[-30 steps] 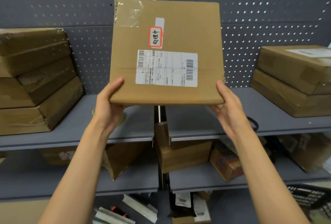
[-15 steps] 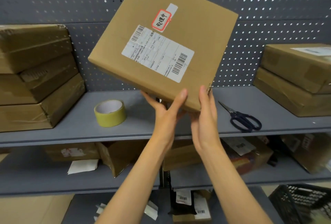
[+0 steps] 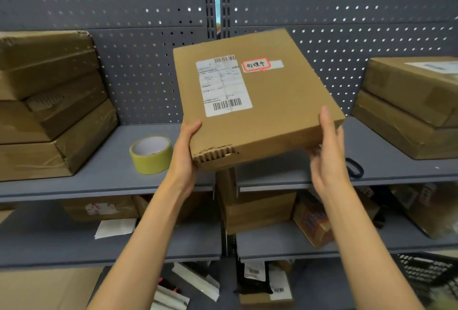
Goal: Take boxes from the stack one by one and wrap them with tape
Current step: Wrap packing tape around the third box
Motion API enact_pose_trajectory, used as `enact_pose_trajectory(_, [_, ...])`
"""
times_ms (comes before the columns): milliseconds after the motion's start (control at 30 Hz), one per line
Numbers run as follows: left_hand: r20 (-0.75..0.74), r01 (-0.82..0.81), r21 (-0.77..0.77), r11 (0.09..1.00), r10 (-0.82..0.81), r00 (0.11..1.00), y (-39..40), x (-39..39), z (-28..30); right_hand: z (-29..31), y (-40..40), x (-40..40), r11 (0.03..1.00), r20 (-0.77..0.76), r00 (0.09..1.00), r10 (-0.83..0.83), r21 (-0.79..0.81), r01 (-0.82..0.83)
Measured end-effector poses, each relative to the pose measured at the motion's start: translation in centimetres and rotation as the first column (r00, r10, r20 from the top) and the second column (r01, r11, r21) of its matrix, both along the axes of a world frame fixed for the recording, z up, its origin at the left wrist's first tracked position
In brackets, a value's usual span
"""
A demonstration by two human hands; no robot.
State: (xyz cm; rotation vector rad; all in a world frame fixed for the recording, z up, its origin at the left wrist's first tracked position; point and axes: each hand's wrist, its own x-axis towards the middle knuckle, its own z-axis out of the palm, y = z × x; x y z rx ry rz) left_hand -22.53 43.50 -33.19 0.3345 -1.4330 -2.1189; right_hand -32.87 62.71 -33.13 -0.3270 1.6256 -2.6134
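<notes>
Boxes: 1 held box (image 3: 257, 101), 3 in left stack (image 3: 49, 104), 2 in right stack (image 3: 411, 108). 1 tape roll (image 3: 151, 154) near left. 1 pr scissors (image 3: 355, 168), mostly hidden. 2 hands. Lower-shelf boxes: can't count.

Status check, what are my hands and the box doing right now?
Both hands, left and right, hold the box above the shelf. Tape roll untouched on shelf. Nothing in the way.
</notes>
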Motion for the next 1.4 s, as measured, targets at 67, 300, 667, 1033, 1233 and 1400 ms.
enact_pose_trajectory(67, [0.044,-0.014,0.012,1.000,0.013,0.999,-0.2,0.0,0.0,-1.0,-0.1,-0.1,0.999,0.027,1.000,-0.013,0.045,0.011])
enact_pose_trajectory(300, [0.115,-0.029,0.043,0.999,0.024,0.993,-0.9,-0.5,-1.8,-3.2,-0.2,-0.2,0.972,0.133,0.986,-0.101,0.224,0.069])
enact_pose_trajectory(667, [0.164,-0.015,0.032,0.999,0.009,0.986,-1.7,-1.7,-2.5,-3.6,-0.3,-0.6,0.924,0.100,0.982,-0.160,0.366,0.113])
enact_pose_trajectory(1033, [0.221,0.021,0.020,1.000,-0.025,0.975,-2.2,-2.8,-2.0,-3.3,-0.6,-2.0,0.901,0.083,0.992,-0.096,0.431,0.051])
enact_pose_trajectory(1233, [0.139,0.035,-0.062,0.997,-0.026,0.990,-2.5,-2.2,-2.2,-2.2,0.6,-1.8,0.920,0.087,0.995,-0.053,0.392,0.014])
enact_pose_trajectory(1400, [0.130,0.021,-0.379,0.925,0.031,0.991,-4.5,-0.2,-2.9,-1.7,0.7,-0.6,0.839,-0.165,0.961,-0.223,0.469,0.275])
